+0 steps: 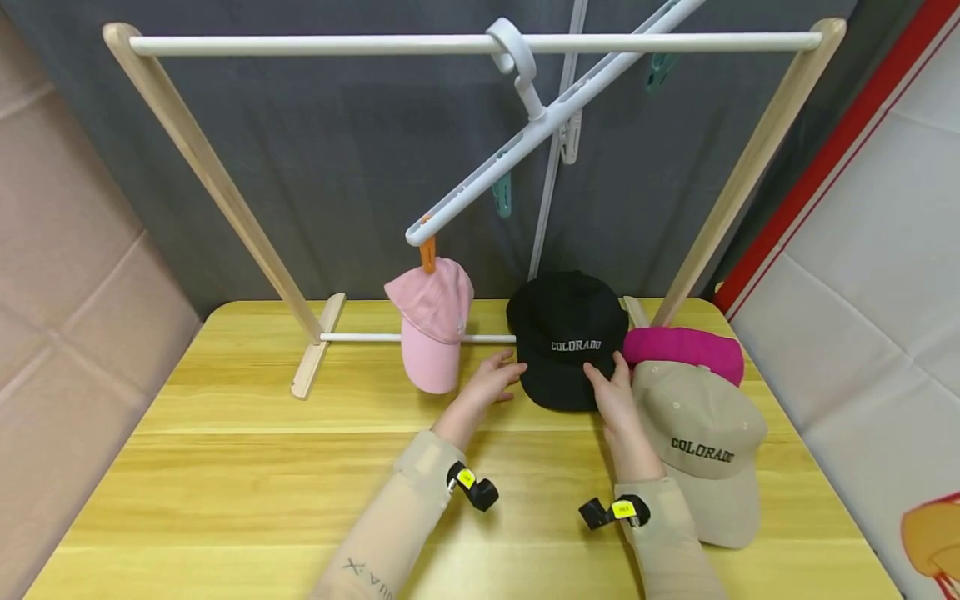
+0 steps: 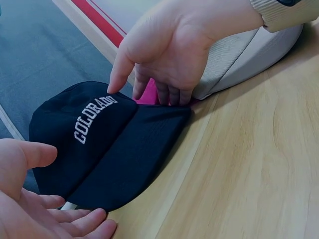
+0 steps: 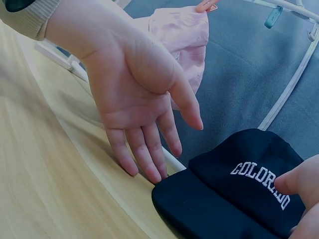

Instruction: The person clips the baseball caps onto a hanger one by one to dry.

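A black cap [image 1: 566,333] with white COLORADO lettering rests on the table, brim toward the person. My left hand [image 1: 487,385] is at its left side, fingers extended and spread, with fingertips by the brim edge in the left wrist view. On the cap's other side is my right hand [image 1: 618,400], its thumb over the front near the lettering's end and its fingers pointing down beside the brim. Whether the right fingers reach under the cap is hidden. Neither hand visibly grips it. A pink cap [image 1: 435,321] hangs from an orange clip [image 1: 427,255] on the white hanger [image 1: 480,187].
A beige COLORADO cap [image 1: 705,425] lies at the right, with a magenta item [image 1: 686,350] behind it. The hanger hooks over the rack's top bar [image 1: 315,46], slanting, with teal clips [image 1: 502,196] and a white clip [image 1: 571,137]. The rack's lower bar [image 1: 360,337] runs behind the caps.
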A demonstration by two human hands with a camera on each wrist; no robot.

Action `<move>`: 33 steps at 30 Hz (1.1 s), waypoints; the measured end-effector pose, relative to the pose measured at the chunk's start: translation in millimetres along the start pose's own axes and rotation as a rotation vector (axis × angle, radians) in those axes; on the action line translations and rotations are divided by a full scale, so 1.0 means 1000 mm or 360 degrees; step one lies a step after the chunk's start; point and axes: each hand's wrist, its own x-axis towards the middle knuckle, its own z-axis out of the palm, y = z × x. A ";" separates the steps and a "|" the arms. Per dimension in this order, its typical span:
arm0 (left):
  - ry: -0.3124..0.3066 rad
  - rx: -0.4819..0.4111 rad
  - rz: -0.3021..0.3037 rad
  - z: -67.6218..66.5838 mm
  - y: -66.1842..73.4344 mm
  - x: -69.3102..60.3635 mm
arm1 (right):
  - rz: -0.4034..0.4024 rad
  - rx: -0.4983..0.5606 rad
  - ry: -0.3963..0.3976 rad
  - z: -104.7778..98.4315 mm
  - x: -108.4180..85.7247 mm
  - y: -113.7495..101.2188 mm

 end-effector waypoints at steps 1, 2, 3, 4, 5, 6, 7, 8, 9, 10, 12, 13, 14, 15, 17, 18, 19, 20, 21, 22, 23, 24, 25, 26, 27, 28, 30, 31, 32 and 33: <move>0.0001 0.0001 -0.0003 0.000 0.000 0.000 | 0.0003 0.0002 0.0004 0.000 0.000 0.000; 0.0003 0.0004 -0.0004 0.000 0.000 0.001 | 0.0006 0.0004 0.0004 0.000 0.000 0.000; 0.0003 0.0009 -0.0004 0.000 -0.001 0.001 | 0.0010 0.0005 0.0005 0.000 -0.001 0.000; 0.0005 0.0009 -0.0006 0.000 -0.001 0.002 | 0.0013 0.0005 0.0005 0.000 -0.001 0.000; 0.0006 0.0011 -0.0005 0.000 -0.002 0.002 | 0.0017 0.0006 0.0005 0.000 -0.001 0.000; 0.0007 0.0017 -0.0003 0.000 -0.002 0.003 | 0.0021 0.0005 0.0003 0.000 -0.002 0.001; 0.0009 0.0028 0.0003 0.000 -0.002 0.003 | 0.0028 0.0000 0.0004 0.000 -0.002 0.001; 0.0013 0.0030 0.0005 0.000 -0.002 0.003 | 0.0031 0.0002 0.0004 -0.001 -0.003 0.001; 0.0018 0.0031 0.0000 0.000 -0.002 0.002 | 0.0032 0.0002 0.0004 -0.001 -0.003 0.001; 0.0022 0.0031 -0.0005 0.000 -0.002 0.001 | 0.0032 0.0005 0.0005 -0.001 -0.003 0.002; 0.0031 0.0041 -0.0011 -0.001 -0.002 0.000 | 0.0022 0.0014 0.0011 -0.001 -0.004 0.002; 0.0037 0.0046 -0.0015 -0.002 -0.002 0.000 | 0.0017 0.0018 0.0015 -0.001 -0.005 0.002; 0.0041 0.0045 -0.0023 -0.002 -0.002 0.000 | 0.0008 0.0024 0.0019 0.000 -0.005 0.002; 0.0043 0.0051 -0.0026 -0.002 -0.002 -0.001 | 0.0000 0.0025 0.0022 0.000 -0.006 0.002; 0.0049 0.0063 -0.0025 -0.003 -0.002 -0.001 | -0.0013 0.0028 0.0030 0.000 -0.006 0.003; 0.0052 0.0070 -0.0023 -0.003 -0.002 -0.001 | -0.0018 0.0026 0.0033 0.000 -0.006 0.003; 0.0054 0.0073 -0.0020 -0.003 -0.002 -0.002 | -0.0019 0.0025 0.0037 0.000 -0.006 0.003; 0.0057 0.0077 -0.0015 -0.003 -0.002 -0.002 | -0.0021 0.0023 0.0039 0.000 -0.006 0.004; 0.0062 0.0080 -0.0010 -0.003 -0.003 -0.002 | -0.0023 0.0028 0.0039 0.001 -0.006 0.004; 0.0069 0.0089 -0.0001 -0.003 -0.003 -0.001 | -0.0028 0.0039 0.0035 0.000 -0.006 0.005; 0.0079 0.0101 0.0012 -0.004 -0.004 -0.001 | -0.0035 0.0050 0.0028 0.001 -0.005 0.005; 0.0089 0.0110 0.0021 -0.004 -0.004 -0.001 | -0.0038 0.0071 0.0018 0.001 -0.005 0.005; 0.0103 0.0118 0.0028 -0.004 -0.005 -0.001 | -0.0040 0.0093 0.0006 0.001 -0.005 0.006; 0.0117 0.0128 0.0033 -0.004 -0.005 -0.001 | -0.0037 0.0100 -0.0004 0.001 -0.004 0.006; 0.0133 0.0138 0.0039 -0.005 -0.005 -0.001 | -0.0031 0.0106 -0.0014 0.001 -0.004 0.006; 0.0148 0.0150 0.0045 -0.005 -0.005 -0.002 | -0.0026 0.0108 -0.0024 0.000 -0.004 0.006; 0.0175 0.0168 0.0046 -0.006 -0.005 -0.002 | 0.0002 0.0083 -0.0028 0.000 -0.004 0.005; 0.0190 0.0175 0.0046 -0.007 -0.005 -0.002 | 0.0015 0.0062 -0.0026 -0.001 -0.005 0.005; 0.0205 0.0186 0.0046 -0.007 -0.005 -0.003 | 0.0029 0.0037 -0.0025 -0.001 -0.005 0.005; 0.0218 0.0196 0.0049 -0.007 -0.005 -0.003 | 0.0036 0.0027 -0.0024 -0.001 -0.006 0.005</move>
